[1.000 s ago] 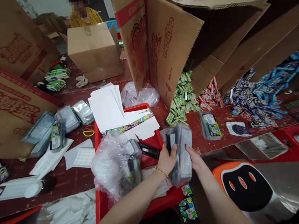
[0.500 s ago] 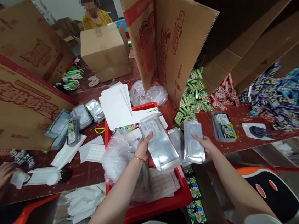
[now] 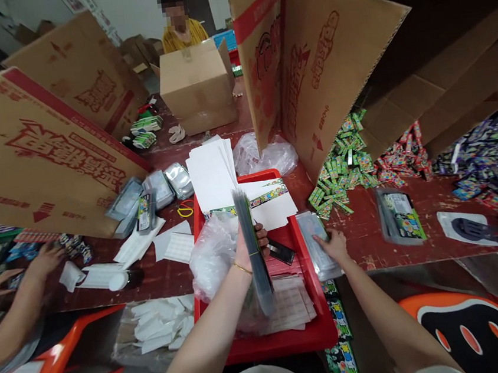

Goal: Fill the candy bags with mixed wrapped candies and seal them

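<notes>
Dial: centred on the one red tray (image 3: 283, 343), twelve o'clock at its far side.
In hand: two clear plastic things in play, one bundle of sleeves (image 3: 257, 263) over the tray's middle, one flat pack (image 3: 316, 256) at three o'clock, just beside the rim.
Left-hand grip: the left hand (image 3: 243, 252) is closed round the bundle, fingers wrapped over one side, holding it on edge.
Right-hand grip: here's the right hand (image 3: 337, 246), thumb laid on the flat pack's face; the fingers are partly hidden, so I can't tell whether it's clamped.
Packets: three heaps of small, glossy ones, green packets (image 3: 344, 164) and red packets (image 3: 401, 155) around two o'clock, purple-blue packets (image 3: 490, 158) farther out.
Tray contents: one crinkled plastic bag (image 3: 212, 255) at nine, one hard black object (image 3: 281, 251) near the centre, thin paper sheets (image 3: 288, 310) at five.
Twelve o'clock: smooth white cards (image 3: 209, 170), one taped, boxy carton (image 3: 196, 88) beyond, and a person in yellow (image 3: 186, 36) behind it.
Ten o'clock: several shiny clear packs (image 3: 179, 181) with rounded corners, beside printed brown cardboard (image 3: 58, 153).
Nine o'clock: a co-worker's two hands (image 3: 45, 261), well apart from all this.
</notes>
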Action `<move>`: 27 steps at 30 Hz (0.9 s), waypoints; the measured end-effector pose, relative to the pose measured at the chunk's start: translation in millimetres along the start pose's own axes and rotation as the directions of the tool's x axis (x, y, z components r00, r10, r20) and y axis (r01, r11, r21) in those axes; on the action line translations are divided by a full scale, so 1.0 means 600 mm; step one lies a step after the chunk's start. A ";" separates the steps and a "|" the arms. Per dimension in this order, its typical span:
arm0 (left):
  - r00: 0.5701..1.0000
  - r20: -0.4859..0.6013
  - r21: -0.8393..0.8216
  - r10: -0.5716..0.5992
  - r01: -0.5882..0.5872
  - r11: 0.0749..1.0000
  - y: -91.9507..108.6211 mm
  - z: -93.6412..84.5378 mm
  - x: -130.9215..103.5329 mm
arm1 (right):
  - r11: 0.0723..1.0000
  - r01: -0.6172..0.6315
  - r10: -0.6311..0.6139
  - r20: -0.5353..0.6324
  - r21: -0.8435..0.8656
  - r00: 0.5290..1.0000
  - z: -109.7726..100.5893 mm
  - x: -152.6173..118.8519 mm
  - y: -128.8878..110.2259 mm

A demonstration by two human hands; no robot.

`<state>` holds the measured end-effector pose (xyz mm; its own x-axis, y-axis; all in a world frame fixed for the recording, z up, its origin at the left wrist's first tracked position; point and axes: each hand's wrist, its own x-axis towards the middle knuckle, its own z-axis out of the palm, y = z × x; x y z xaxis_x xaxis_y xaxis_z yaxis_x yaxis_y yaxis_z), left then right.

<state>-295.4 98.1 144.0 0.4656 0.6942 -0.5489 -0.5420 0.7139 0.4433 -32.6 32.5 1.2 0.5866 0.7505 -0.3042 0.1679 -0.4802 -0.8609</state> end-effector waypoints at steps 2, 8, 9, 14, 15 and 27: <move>1.000 0.014 -0.039 -0.016 0.017 0.999 -0.002 0.011 -0.007 | 0.998 0.051 -0.050 -0.009 0.031 0.999 -0.006 -0.029 -0.040; 0.997 -0.013 -0.060 -0.071 0.070 0.996 -0.014 0.024 -0.012 | 0.923 0.061 -0.243 0.451 0.381 0.859 -0.013 -0.206 -0.204; 0.996 -0.023 -0.051 -0.081 0.080 0.995 -0.018 0.022 -0.012 | 0.909 0.027 -0.260 0.514 0.417 0.818 -0.012 -0.235 -0.225; 0.993 -0.062 -0.012 -0.104 0.103 0.995 -0.036 0.002 -0.016 | 0.894 -0.060 -0.181 0.482 0.444 0.857 -0.001 -0.296 -0.254; 0.993 -0.066 -0.010 -0.102 0.101 0.995 -0.040 -0.002 -0.019 | 0.901 -0.046 -0.180 0.469 0.432 0.865 -0.001 -0.295 -0.251; 0.993 -0.080 -0.013 -0.083 0.082 0.997 -0.100 -0.011 -0.012 | 0.944 0.302 -0.330 0.380 0.131 0.864 -0.020 -0.283 -0.246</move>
<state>-270.8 49.7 116.5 0.4518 0.6230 -0.6385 -0.5110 0.7674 0.3873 -147.7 -29.4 184.9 0.1501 0.9795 -0.1341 0.2319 -0.1668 -0.9583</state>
